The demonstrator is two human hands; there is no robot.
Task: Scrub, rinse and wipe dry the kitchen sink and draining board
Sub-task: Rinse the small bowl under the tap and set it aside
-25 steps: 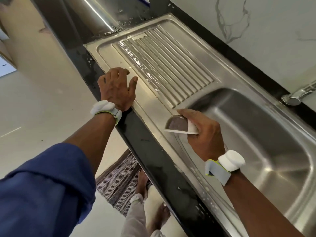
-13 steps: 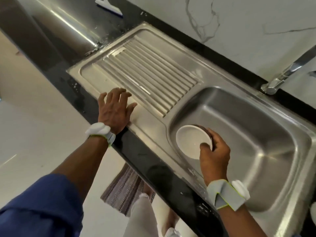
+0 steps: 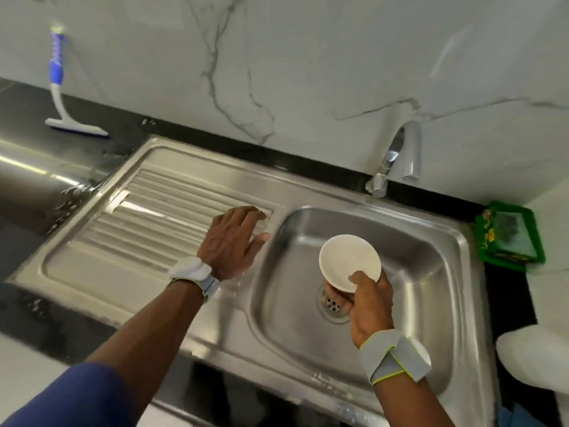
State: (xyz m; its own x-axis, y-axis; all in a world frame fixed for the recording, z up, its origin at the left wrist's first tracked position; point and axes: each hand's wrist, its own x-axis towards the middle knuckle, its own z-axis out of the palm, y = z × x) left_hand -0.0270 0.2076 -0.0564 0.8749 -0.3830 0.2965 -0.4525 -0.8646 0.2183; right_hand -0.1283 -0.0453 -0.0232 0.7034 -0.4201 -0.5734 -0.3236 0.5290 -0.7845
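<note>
Both hands have shifted. The left grip (image 3: 234, 241) has left the front edge of the counter (image 3: 46, 309) and now lies flat, fingers spread, on the draining board (image 3: 129, 217) just left of the sink (image 3: 431, 248), holding nothing. The right grip (image 3: 369, 300) has carried the white bowl (image 3: 349, 261) further in over the sink, above the drain (image 3: 329, 312), thumb inside the rim and fingers curled beneath. That hold takes one edge only, and if the bowl is wet it could tip or slip out and strike the steel. The sink lies directly below the right grip. The draining board is under the left palm, to the sink's left.
</note>
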